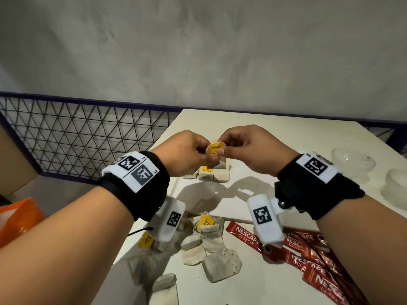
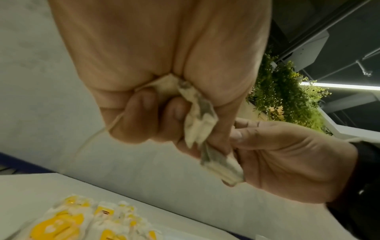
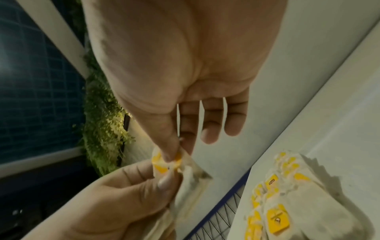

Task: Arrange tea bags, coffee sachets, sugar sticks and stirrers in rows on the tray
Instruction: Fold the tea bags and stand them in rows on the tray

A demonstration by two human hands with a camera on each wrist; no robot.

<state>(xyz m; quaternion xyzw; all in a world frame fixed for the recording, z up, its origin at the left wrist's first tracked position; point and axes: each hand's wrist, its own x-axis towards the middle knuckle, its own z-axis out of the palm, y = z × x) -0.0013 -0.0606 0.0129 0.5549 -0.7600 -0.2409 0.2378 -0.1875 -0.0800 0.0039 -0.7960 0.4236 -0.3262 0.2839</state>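
Both hands are raised over the white table (image 1: 253, 133) and share one tea bag (image 1: 220, 165). My left hand (image 1: 203, 154) grips the crumpled paper bag (image 2: 198, 123), its string (image 2: 86, 146) trailing loose. My right hand (image 1: 222, 146) pinches the bag's yellow tag (image 3: 164, 162) between thumb and forefinger, its other fingers straight. Just below the hands, a short row of tea bags (image 1: 211, 176) with yellow tags lies on the table. Loose tea bags (image 1: 207, 245) lie in a heap nearer me, and several red coffee sachets (image 1: 308, 254) lie to the right.
A white stick (image 1: 237, 220) lies near the sachets. Clear plastic cups (image 1: 354, 160) stand at the table's right side. A black wire mesh panel (image 1: 77, 133) runs along the left, with an orange bag (image 1: 17, 219) below it. A grey wall rises behind.
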